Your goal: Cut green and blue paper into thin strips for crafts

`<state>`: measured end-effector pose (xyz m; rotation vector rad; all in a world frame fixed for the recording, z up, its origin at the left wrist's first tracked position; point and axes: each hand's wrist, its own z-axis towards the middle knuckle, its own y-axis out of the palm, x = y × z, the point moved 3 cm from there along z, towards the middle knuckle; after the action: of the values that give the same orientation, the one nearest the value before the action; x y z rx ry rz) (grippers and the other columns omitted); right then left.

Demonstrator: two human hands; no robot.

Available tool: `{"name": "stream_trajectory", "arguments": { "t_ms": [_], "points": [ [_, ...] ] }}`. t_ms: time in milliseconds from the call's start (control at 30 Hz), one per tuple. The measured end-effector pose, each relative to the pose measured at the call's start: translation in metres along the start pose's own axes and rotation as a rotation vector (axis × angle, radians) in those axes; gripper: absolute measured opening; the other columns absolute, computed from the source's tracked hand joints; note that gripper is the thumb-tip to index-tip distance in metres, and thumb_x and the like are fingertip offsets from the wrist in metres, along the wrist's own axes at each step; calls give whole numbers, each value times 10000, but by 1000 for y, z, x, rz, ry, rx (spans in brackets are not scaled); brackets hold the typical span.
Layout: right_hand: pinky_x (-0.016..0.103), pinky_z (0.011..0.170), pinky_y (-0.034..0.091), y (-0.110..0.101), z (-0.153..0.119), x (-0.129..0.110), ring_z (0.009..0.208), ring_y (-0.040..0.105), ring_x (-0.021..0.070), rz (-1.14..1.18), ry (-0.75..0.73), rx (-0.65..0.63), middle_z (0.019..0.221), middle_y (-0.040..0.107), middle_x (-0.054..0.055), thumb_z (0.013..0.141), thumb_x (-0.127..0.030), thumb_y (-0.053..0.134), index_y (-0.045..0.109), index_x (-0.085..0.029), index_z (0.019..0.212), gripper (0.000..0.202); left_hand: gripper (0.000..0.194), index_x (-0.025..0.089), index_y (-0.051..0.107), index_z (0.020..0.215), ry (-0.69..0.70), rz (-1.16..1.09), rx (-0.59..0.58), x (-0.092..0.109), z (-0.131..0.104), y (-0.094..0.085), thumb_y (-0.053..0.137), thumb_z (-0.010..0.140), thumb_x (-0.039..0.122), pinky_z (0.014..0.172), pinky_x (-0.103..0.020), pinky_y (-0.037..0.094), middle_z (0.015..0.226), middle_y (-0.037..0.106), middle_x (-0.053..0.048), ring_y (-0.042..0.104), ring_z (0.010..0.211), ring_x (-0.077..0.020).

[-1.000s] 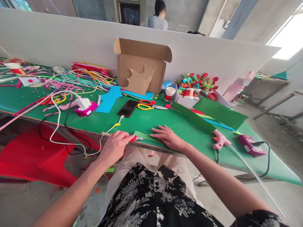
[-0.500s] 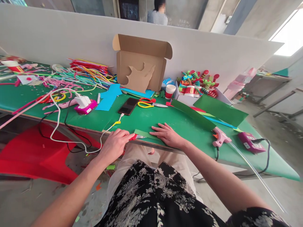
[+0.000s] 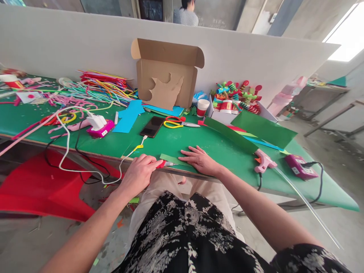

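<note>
At the table's front edge, my left hand [image 3: 140, 171] is closed on the red handle of a utility knife [image 3: 162, 164], whose blade points right. The blade lies along the near side of a narrow green paper strip [image 3: 171, 158]. My right hand [image 3: 201, 161] lies flat with fingers spread, its fingertips and palm over the strip's right end. Beyond my hands are a dark phone [image 3: 152, 126] with a white cable and scissors [image 3: 182, 123] with red and yellow handles.
An open cardboard box [image 3: 167, 81] stands at the back. Pipe cleaners [image 3: 105, 89] and a magenta power adapter [image 3: 101, 129] are left. Right are folded green paper [image 3: 264, 129], a pink glue gun [image 3: 264, 161] and another adapter [image 3: 300, 167]. A person [image 3: 185, 16] is behind the partition.
The view has shifted slightly. Both hands keep nearly the same place and pose, with the knife and the strip little changed.
</note>
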<state>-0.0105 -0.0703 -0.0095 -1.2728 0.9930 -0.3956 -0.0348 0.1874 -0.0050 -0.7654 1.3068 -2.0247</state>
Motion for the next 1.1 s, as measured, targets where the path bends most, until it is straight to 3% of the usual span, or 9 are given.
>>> {"name": "stream_trajectory", "arguments": {
  "t_ms": [1100],
  "points": [
    [601, 1194, 139, 4, 0, 2, 1488, 227, 297, -22, -23, 20, 1550, 404, -48, 993, -187, 356, 514, -374, 1419, 492, 455, 220, 661, 1211, 46, 1, -46, 24, 14, 7, 421, 883, 16, 746, -364, 415, 1045, 666, -64, 512, 930, -234]
  ]
}}
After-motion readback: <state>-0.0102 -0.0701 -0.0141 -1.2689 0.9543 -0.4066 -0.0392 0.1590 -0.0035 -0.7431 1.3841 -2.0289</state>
